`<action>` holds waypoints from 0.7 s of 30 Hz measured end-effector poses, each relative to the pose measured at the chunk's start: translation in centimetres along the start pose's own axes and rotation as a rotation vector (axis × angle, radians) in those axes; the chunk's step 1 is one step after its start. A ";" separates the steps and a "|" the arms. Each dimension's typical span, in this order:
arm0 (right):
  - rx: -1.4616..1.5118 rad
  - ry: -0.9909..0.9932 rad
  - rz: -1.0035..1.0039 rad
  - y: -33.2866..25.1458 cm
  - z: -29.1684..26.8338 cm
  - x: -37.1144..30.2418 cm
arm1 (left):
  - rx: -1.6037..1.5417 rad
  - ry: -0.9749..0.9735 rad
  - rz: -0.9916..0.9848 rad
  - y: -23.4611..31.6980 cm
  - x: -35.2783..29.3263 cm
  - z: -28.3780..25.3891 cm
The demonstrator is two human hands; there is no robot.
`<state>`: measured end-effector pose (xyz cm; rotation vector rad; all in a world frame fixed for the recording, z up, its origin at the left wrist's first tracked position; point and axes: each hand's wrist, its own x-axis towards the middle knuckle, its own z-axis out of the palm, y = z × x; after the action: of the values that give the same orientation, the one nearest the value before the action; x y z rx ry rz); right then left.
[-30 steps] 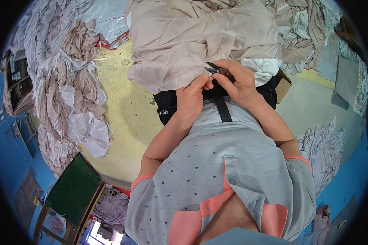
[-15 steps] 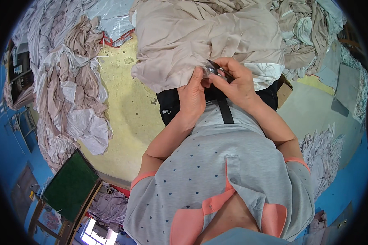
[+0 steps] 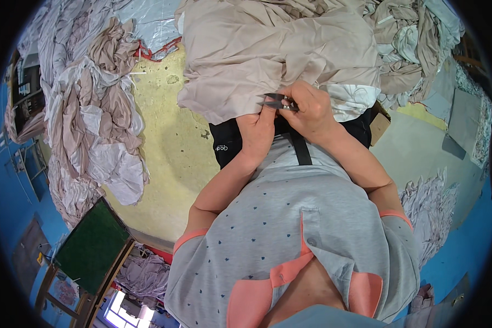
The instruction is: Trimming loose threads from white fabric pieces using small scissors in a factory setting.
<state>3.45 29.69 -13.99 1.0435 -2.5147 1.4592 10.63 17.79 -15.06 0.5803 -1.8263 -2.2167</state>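
A large piece of beige fabric [image 3: 229, 71] lies spread over my lap, its near edge gathered at my hands. My left hand [image 3: 255, 133] pinches that edge between thumb and fingers. In my right hand [image 3: 310, 112] are small dark thread snips [image 3: 279, 102], their two blades parted and pointing left, across my left thumb. The blade tips lie right by the fabric edge. Whether a thread sits between the blades is too small to tell. White fabric [image 3: 350, 101] shows under the beige one, to the right of my right hand.
Heaped beige and white cloth [image 3: 101, 126] lies on the left, and another pile [image 3: 404, 49] at the far right. A green-topped stool [image 3: 93, 246] stands at the lower left. A cardboard box [image 3: 380, 127] sits beside my right leg. Grey ruffled cloth [image 3: 429, 210] lies at right.
The snips have turned from pointing up-left to pointing left, with the blades now across my left thumb. My right hand has shifted slightly left and down.
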 end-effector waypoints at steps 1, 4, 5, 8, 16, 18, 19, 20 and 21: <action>0.045 0.008 0.054 0.0 -0.1 0.1 | 0.001 -0.009 -0.023 0.1 0.0 0.1; 0.179 0.013 0.224 0.6 0.0 -0.3 | -0.028 0.025 -0.030 0.4 0.1 0.5; 0.273 0.007 0.342 0.8 0.0 -0.5 | -0.028 0.025 -0.029 0.5 0.1 0.6; 0.292 0.023 0.401 0.8 -0.4 -0.6 | -0.157 0.039 -0.113 0.6 0.2 0.7; 0.395 0.040 0.532 1.0 -1.2 -0.3 | -0.213 0.035 -0.163 0.1 0.1 0.6; 0.363 0.046 0.343 0.4 -1.0 0.1 | -0.175 0.023 -0.126 -0.1 0.2 0.5; 0.363 0.045 0.344 0.6 -0.8 0.0 | -0.137 0.012 -0.088 -0.1 0.2 0.5; 0.286 0.038 0.260 1.0 -0.7 -0.1 | -0.138 0.012 -0.089 -0.1 0.2 0.5; 0.210 0.030 0.176 1.3 -0.6 -0.2 | -0.107 0.000 -0.073 -0.1 0.2 0.5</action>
<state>2.70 30.66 -14.65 0.8336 -2.5321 1.8046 10.19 18.19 -15.11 0.6357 -1.7000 -2.3439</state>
